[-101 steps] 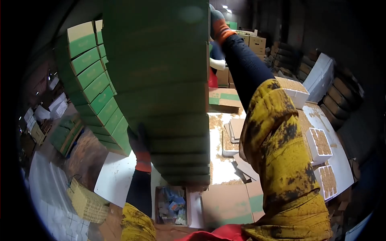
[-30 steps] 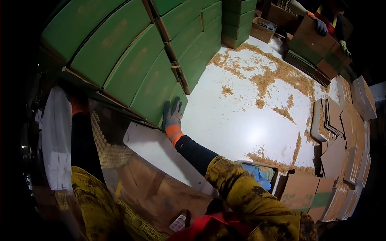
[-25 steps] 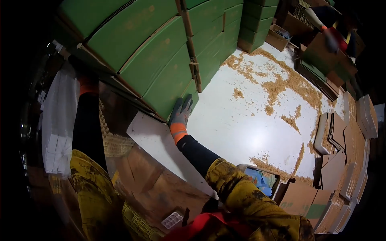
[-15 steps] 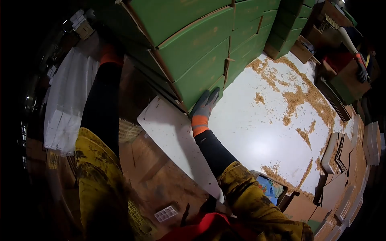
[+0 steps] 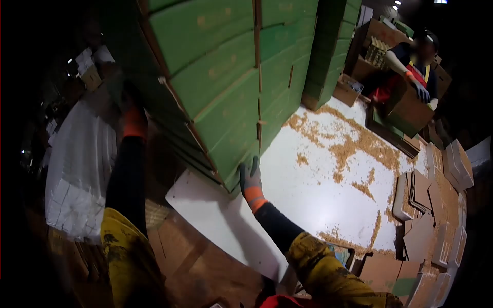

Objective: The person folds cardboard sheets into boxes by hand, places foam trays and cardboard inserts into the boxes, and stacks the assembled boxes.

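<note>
A tall stack of green cardboard boxes (image 5: pixel 228 113) stands before me on a white tabletop (image 5: pixel 308 200). My right hand (image 5: pixel 251 179), in a grey glove with an orange cuff, lies against the face of a bottom box near its lower corner, fingers stretched out. On the far left, my left hand (image 5: pixel 132 105) reaches along the shadowed side of the stack. Its orange cuff shows, but darkness hides the fingers, so I cannot tell whether they touch a box.
Wood shavings (image 5: pixel 349 149) are scattered over the tabletop. Flattened cardboard (image 5: pixel 418 236) and white-edged trays lie at the right. A co-worker (image 5: pixel 411 72) handles a brown box (image 5: pixel 409 110) at the back right. Plastic-wrapped white bundles (image 5: pixel 77 179) stand at the left.
My view has tilted up and turned right, showing more of the stack and the co-worker. My right hand stays at the bottom box, its fingers now pointing more upward.
</note>
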